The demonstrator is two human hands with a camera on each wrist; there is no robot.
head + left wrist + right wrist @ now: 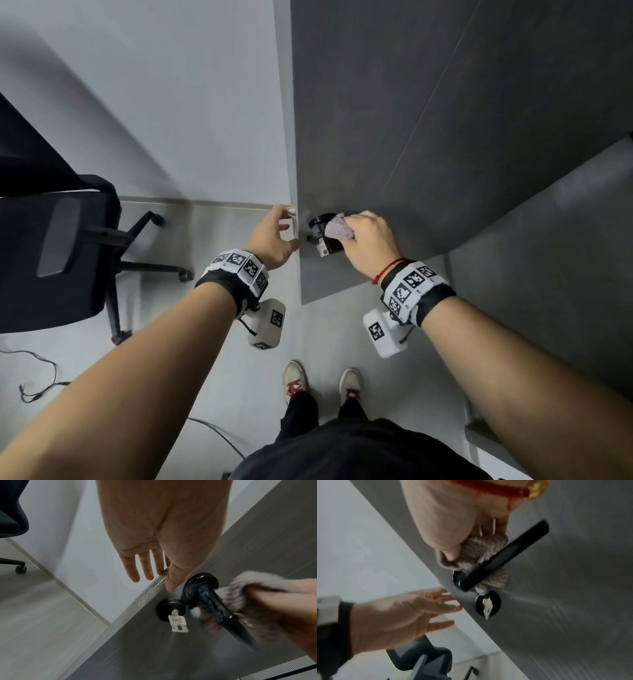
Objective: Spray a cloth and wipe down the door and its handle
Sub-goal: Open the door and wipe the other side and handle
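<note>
A dark grey door stands ajar with a black lever handle and, below it, a black lock rosette with a key in it. My right hand grips a fluffy grey-pink cloth bunched against the handle; the cloth wraps behind the lever near its base. My left hand holds the door's free edge with straight fingers, thumb on the door face by the latch plate. No spray bottle is in view.
A black office chair on castors stands to the left by the white wall. Cables lie on the pale floor at lower left. My feet in white and red shoes stand in front of the door.
</note>
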